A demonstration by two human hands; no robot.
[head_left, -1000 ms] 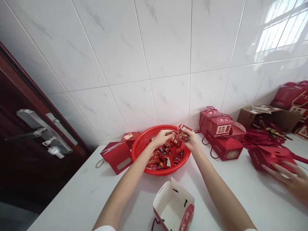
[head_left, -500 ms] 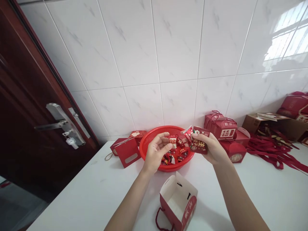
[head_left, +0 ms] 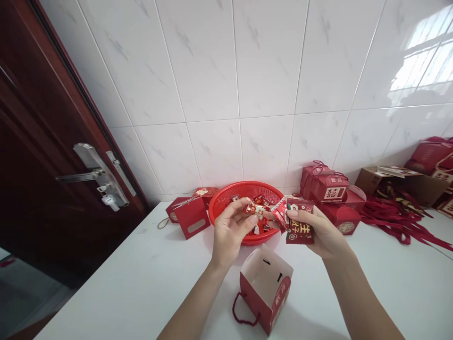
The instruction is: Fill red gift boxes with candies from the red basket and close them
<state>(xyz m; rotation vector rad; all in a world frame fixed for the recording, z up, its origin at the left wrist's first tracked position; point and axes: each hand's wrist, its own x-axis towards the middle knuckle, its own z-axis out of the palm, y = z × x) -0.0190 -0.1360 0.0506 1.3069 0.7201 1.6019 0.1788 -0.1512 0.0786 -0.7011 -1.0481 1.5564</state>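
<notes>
My left hand (head_left: pixel 229 231) pinches a wrapped candy (head_left: pixel 255 209) in red, white and gold over the front of the red plastic basket (head_left: pixel 214 193). Close beside it, my right hand (head_left: pixel 323 229) is closed on a dark red snack packet (head_left: pixel 300 226) with gold lettering, together with a smaller pink-red wrapped candy (head_left: pixel 281 211). More wrapped candies (head_left: pixel 261 229) lie in the basket, partly hidden by my hands. Below my hands an open red gift box (head_left: pixel 260 290) with a white inside stands on the table, its cord handle hanging at the left.
Folded red boxes (head_left: pixel 191 219) stand left of the basket. Closed red gift boxes (head_left: pixel 329 189) are stacked to its right. Farther right lie dark red ribbons (head_left: pixel 389 222) and a cardboard box (head_left: pixel 368 182). A tiled wall (head_left: pixel 212 71) rises behind; a door (head_left: pixel 38 141) is at left.
My right hand has come slightly lower and nearer with the packet and candy. My left hand has brought its candy down and closer to them. The view has shifted a little.
</notes>
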